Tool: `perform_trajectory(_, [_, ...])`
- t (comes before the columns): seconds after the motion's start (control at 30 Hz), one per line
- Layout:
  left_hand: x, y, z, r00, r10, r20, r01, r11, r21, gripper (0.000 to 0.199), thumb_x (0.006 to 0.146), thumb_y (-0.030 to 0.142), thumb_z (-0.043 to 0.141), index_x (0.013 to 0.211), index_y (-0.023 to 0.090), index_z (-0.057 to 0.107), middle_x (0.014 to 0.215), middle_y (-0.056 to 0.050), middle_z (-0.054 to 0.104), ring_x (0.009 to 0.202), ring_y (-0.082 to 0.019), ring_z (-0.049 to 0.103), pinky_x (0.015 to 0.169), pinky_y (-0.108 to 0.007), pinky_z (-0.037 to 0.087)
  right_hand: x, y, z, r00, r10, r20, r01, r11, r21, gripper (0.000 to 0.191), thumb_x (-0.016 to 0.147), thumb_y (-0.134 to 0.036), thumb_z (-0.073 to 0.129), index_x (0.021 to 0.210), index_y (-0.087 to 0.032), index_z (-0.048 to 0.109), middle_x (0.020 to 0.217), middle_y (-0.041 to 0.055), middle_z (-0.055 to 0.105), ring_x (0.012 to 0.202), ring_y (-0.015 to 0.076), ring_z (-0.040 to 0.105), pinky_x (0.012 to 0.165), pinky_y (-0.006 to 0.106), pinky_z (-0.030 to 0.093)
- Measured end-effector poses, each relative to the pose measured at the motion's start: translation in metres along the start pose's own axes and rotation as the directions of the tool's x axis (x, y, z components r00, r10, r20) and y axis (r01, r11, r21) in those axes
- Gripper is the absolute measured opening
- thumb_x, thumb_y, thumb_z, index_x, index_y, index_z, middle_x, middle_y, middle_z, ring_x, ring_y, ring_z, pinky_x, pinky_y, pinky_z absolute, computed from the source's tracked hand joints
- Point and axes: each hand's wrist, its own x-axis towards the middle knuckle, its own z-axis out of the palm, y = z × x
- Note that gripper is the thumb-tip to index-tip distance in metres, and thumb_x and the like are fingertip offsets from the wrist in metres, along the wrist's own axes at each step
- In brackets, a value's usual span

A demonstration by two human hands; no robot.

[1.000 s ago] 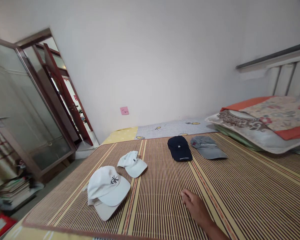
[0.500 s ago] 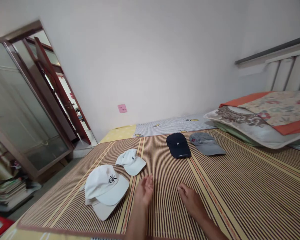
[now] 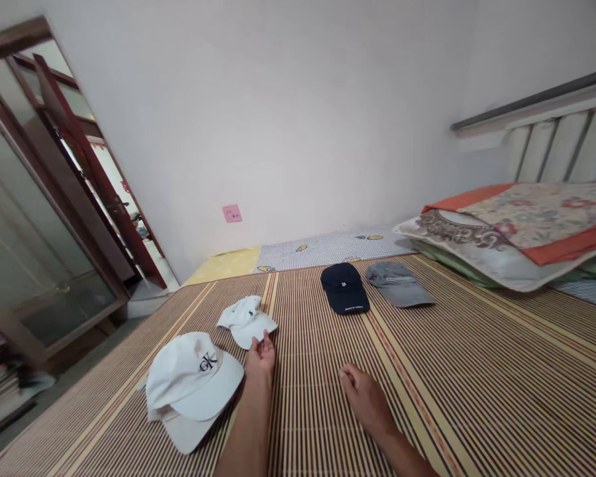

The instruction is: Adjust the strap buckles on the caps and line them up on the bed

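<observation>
My left hand [image 3: 261, 353] is at the brim of the small white cap [image 3: 248, 320], its fingers apart, with no grip on the cap visible. Left of it lies a larger white cap [image 3: 193, 371] with dark letters, and a second white brim shows beneath that one. My right hand [image 3: 361, 392] rests curled on the striped mat [image 3: 308, 411], nothing visible in it. Beyond it sit a navy cap [image 3: 345, 288] and, just to its right, a grey cap [image 3: 400, 283].
Pillows [image 3: 477, 242] are stacked at the back right beside a white railing [image 3: 556, 146]. A pink note [image 3: 232, 212] is on the wall. An open doorway and a glass-panelled door [image 3: 34, 245] stand at the left.
My left hand has moved forward and left to the small white cap's brim. My right hand stays curled on the mat. The view has shifted slightly to the right.
</observation>
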Motion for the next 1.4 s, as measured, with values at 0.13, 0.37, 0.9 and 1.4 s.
perform_trajectory(0.13, [-0.006, 0.005, 0.004, 1.0, 0.01, 0.001, -0.01, 0.999, 0.048, 0.026, 0.1, 0.031, 0.066, 0.121, 0.016, 0.064, 0.109, -0.006, 0.069, 0.082, -0.016, 0.068, 0.068, -0.03, 0.061, 0.001, -0.003, -0.001, 1.0, 0.022, -0.003, -0.021, 0.998, 0.057, 0.04, 0.097, -0.054, 0.041, 0.076, -0.025, 0.058, 0.061, 0.0017, 0.059, 0.052, 0.0206, 0.057, 0.052, 0.027, 0.028])
perform_trajectory(0.37, [-0.067, -0.026, -0.011, 0.971, -0.087, 0.221, 0.061, 0.99, 0.124, 0.017, 0.096, 0.0, 0.058, 0.09, 0.015, 0.064, 0.073, 0.003, 0.063, 0.053, -0.006, 0.059, 0.043, -0.013, 0.042, 0.006, -0.007, -0.003, 0.994, 0.108, -0.006, -0.101, 0.95, 0.297, 0.045, 0.09, -0.064, 0.053, 0.071, -0.025, 0.064, 0.062, 0.0033, 0.065, 0.057, 0.022, 0.059, 0.055, 0.029, 0.035])
perform_trajectory(0.9, [-0.127, -0.107, -0.09, 0.648, -0.508, 0.568, 0.149, 0.815, 0.56, 0.038, 0.063, 0.022, 0.098, 0.095, 0.016, 0.077, 0.094, -0.005, 0.081, 0.063, -0.009, 0.067, 0.06, -0.019, 0.05, 0.032, 0.007, -0.033, 0.874, 0.321, 0.366, -0.426, 0.142, 0.893, 0.054, 0.081, -0.069, 0.071, 0.102, -0.021, 0.082, 0.106, 0.0103, 0.084, 0.109, 0.036, 0.076, 0.098, 0.05, 0.059])
perform_trajectory(1.4, [-0.084, -0.082, -0.083, 0.805, -0.123, 0.58, -0.375, 0.653, 0.658, 0.04, 0.071, 0.05, 0.088, 0.072, 0.017, 0.067, 0.065, -0.003, 0.072, 0.047, -0.008, 0.052, 0.047, -0.02, 0.035, 0.036, 0.032, -0.1, 0.828, 0.494, 0.265, -0.226, -0.138, 0.964, 0.029, 0.09, -0.048, 0.069, 0.108, -0.029, 0.08, 0.102, 0.0022, 0.085, 0.107, 0.0312, 0.077, 0.105, 0.051, 0.056])
